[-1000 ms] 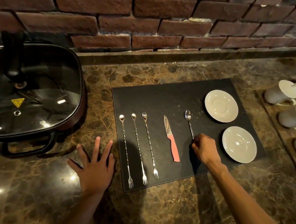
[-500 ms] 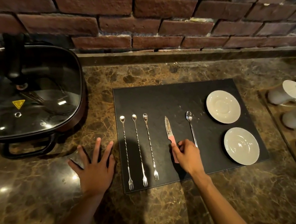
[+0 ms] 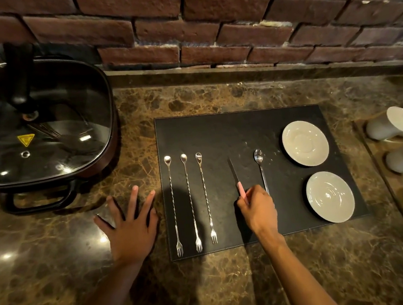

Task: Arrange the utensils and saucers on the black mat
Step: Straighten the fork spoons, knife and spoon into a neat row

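Note:
The black mat [image 3: 242, 128] lies on the marble counter. On its left side three long twisted bar forks [image 3: 190, 202] lie side by side, prongs toward me. My right hand [image 3: 258, 208] grips the pink handle of the knife [image 3: 234, 173], whose blade now stands on edge and points away from me. A small spoon [image 3: 260, 164] lies just right of the knife. Two white saucers, one at the back [image 3: 305, 143] and one nearer [image 3: 330, 196], sit on the mat's right side. My left hand [image 3: 131, 228] rests flat on the counter, fingers spread, left of the mat.
A large black electric pan with a glass lid [image 3: 38, 126] stands at the back left. A wooden tray [image 3: 380, 184] with several white cups [image 3: 390, 125] lying on their sides sits at the right. A brick wall [image 3: 207, 24] runs behind the counter.
My right hand moved left from the spoon's handle to the knife's pink handle and took hold of it. The knife's blade has turned onto its edge. The left hand stayed put.

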### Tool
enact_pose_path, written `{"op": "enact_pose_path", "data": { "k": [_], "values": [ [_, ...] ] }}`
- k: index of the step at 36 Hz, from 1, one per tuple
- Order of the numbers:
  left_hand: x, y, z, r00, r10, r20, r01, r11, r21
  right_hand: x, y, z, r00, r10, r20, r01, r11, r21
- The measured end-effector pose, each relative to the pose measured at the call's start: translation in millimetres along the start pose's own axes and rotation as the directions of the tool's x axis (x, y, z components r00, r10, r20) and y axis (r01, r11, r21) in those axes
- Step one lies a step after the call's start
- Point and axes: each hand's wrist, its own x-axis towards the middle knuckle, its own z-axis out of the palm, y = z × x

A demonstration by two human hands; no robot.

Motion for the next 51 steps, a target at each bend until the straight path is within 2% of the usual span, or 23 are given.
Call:
{"op": "enact_pose_path", "data": {
  "k": [4, 10, 35, 38, 44, 49, 51],
  "values": [
    [1, -1, 2, 1.000, 0.003, -0.003, -0.003, 1.000, 0.004, -4, 0, 6, 0.998, -0.059, 0.005, 0.059, 0.998, 0.009],
    [1, -3, 5, 1.000, 0.012, -0.018, -0.012, 1.000, -0.003, -7, 0, 12, 0.997, -0.071, 0.006, 0.071, 0.995, 0.063],
    [0, -1, -2, 1.000, 0.018, -0.004, -0.018, 1.000, -0.014, -8, 5, 10, 0.996, -0.073, 0.054, 0.076, 0.996, -0.052],
    [0, -2, -2, 1.000, 0.017, 0.024, -0.016, 1.000, -0.026, -10, 3, 3, 0.997, -0.070, 0.045, 0.071, 0.997, -0.031],
    [2, 1, -19, 0.997, -0.037, 0.073, 0.043, 0.996, -0.077, -16, -2, -16, 0.985, -0.168, 0.045, 0.169, 0.985, -0.019],
    [21, -1, -54, 0.944, -0.109, 0.311, 0.161, 0.976, -0.146, -24, -11, -36, 0.974, -0.225, 0.023, 0.226, 0.974, -0.028],
    [22, 4, -76, 0.953, -0.072, 0.295, 0.155, 0.950, -0.270, -29, -16, -45, 0.963, -0.268, 0.012, 0.268, 0.963, -0.031]
  ]
}}
